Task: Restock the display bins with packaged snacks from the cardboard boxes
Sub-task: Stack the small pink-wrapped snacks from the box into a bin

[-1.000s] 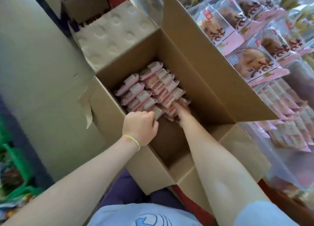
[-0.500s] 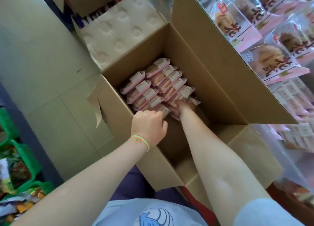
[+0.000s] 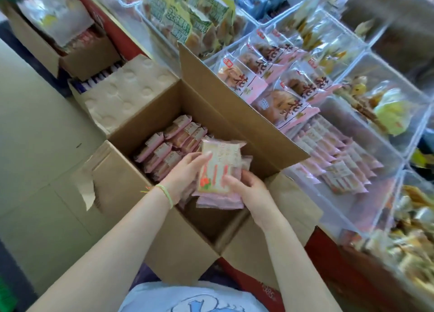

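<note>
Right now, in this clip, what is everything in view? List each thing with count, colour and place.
cardboard box: one, brown, open, on the floor centre
pink snack packs in box: many, pink, upright rows at the box's far side
held stack of packs: several, pink and white, above the box
display bins: several, clear, right and top
matching pink packs in bin: many, beside the box's right flap
second cardboard box: one, brown, top left
left hand: grips the stack's left side
right hand: grips its lower right

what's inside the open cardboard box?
The cardboard box holds rows of pink snack packets. Both hands lift a packet stack above them. Lower layers and the box floor are covered.
</note>
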